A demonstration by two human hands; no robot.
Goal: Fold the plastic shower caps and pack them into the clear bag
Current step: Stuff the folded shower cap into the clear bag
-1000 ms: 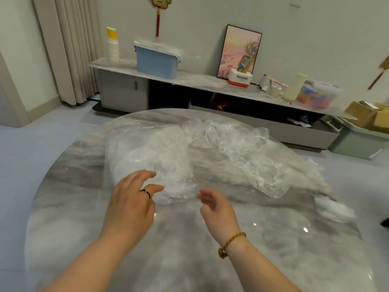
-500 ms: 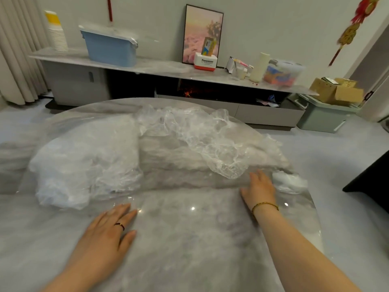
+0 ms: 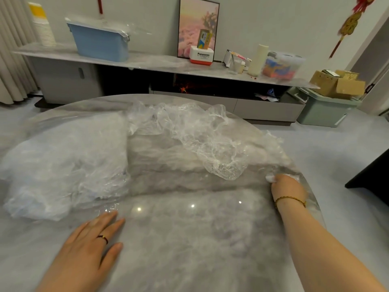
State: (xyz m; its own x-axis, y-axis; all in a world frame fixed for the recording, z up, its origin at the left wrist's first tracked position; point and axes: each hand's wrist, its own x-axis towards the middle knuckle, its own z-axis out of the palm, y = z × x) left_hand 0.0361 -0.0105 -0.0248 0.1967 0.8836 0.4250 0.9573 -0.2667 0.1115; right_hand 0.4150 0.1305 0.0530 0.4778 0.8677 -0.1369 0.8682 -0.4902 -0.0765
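Two bare hands are out over a round marble table (image 3: 189,249), well apart from each other. The left hand (image 3: 88,247) lies flat, palm down, fingers spread loosely and gripping nothing, with a dark ring (image 3: 103,238) on one finger; it rests near the front edge of a large clear bag (image 3: 63,165), which sprawls over the left part of the tabletop and looks stuffed with pale crumpled plastic. The right hand (image 3: 287,189) is far over at the table's right edge, a thin braided bracelet (image 3: 289,200) around its wrist, and its fingers are curled closed on a small white wad of folded plastic (image 3: 271,178); this is probably a shower cap, though it is mostly hidden by the fingers and too small to be sure. Between the bag and that hand, a loose heap of clear, ruffle-edged shower caps (image 3: 200,140) trails from the far middle of the table toward the right, its nearest frilled edge lying just beside the right hand. Beyond the table a long low cabinet (image 3: 69,81) runs along the wall, carrying a blue storage bin (image 3: 101,44), a framed picture (image 3: 197,28) and a small white and red box (image 3: 201,55). Cardboard boxes (image 3: 339,84) sit on a green tub (image 3: 322,110) at the far right.
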